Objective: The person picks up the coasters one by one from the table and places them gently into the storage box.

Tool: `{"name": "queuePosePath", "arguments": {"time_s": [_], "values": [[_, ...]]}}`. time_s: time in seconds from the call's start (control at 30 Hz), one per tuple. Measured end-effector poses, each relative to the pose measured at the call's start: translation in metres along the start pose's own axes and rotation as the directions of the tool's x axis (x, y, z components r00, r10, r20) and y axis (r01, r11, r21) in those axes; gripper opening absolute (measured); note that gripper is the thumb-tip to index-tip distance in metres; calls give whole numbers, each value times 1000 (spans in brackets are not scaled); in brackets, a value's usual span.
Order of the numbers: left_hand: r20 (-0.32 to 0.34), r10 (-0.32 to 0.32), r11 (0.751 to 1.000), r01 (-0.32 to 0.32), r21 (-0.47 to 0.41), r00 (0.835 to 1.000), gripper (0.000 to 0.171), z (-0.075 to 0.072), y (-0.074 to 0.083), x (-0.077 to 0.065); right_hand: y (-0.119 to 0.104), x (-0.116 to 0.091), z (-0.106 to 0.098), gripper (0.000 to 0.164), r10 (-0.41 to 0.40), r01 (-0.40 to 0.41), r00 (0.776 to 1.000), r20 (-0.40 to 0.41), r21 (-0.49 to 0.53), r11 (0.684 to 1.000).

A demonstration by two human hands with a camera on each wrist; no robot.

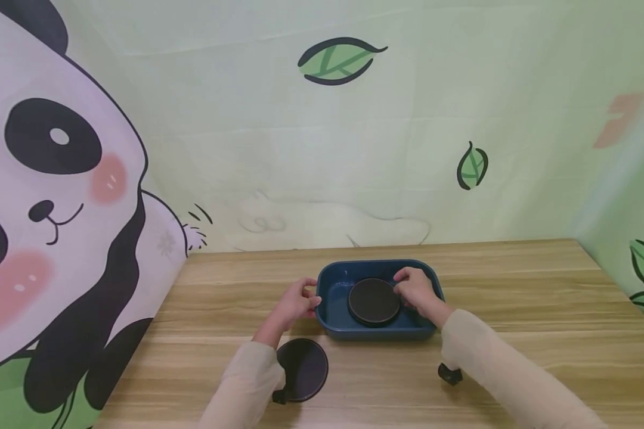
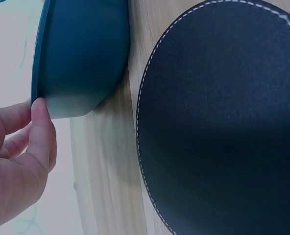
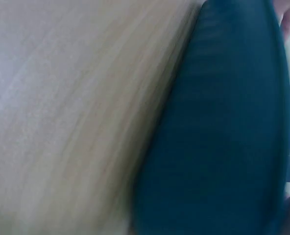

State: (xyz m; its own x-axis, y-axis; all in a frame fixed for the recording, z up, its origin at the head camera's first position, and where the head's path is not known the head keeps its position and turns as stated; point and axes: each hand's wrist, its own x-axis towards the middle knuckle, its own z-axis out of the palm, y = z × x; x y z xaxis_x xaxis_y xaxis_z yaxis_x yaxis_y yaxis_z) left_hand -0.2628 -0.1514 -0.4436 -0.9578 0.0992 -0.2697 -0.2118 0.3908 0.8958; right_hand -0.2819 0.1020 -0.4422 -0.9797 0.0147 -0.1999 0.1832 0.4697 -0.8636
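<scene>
A blue rectangular tray (image 1: 330, 319) sits on the table, and my left hand (image 1: 296, 302) pinches its left rim between thumb and fingers. The left wrist view shows that grip on the tray wall (image 2: 86, 54) closely. Inside the tray lies a thick black round coaster (image 1: 374, 301), perhaps a stack. My right hand (image 1: 417, 291) reaches over the tray's right side, thumb and forefinger at the coaster's right edge. The tray wall (image 3: 218, 122) hides most of this hand in the right wrist view. A dark coaster with white stitching (image 2: 223, 122) lies below my left wrist.
Partly under the left sleeve, that stitched coaster (image 1: 307, 369) rests in front of the tray on the wood-grain table (image 1: 526, 310). Dark straps show at both cuffs, one (image 1: 450, 374) under the right sleeve. A printed panda backdrop (image 1: 247, 119) stands behind the table.
</scene>
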Motion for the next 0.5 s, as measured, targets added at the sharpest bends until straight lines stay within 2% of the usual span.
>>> {"name": "queuePosePath", "arguments": {"time_s": [0.1,0.27,0.4,0.5], "values": [[-2,-1,1000,1,-4,1000,42,0,0,-1,-10,-10,1,21,-136,132,990,-26,-113,985],[-2,2,1000,-2,-11,1000,42,-1,-1,0,-21,-27,9,12,-318,303,948,-20,-251,919],[-2,12,1000,-12,-11,1000,42,0,-1,0,-25,-43,18,10,-429,416,903,15,-277,866],[1,19,1000,-19,-7,1000,42,0,0,-1,-26,-54,24,9,-522,515,852,44,-254,819]]}}
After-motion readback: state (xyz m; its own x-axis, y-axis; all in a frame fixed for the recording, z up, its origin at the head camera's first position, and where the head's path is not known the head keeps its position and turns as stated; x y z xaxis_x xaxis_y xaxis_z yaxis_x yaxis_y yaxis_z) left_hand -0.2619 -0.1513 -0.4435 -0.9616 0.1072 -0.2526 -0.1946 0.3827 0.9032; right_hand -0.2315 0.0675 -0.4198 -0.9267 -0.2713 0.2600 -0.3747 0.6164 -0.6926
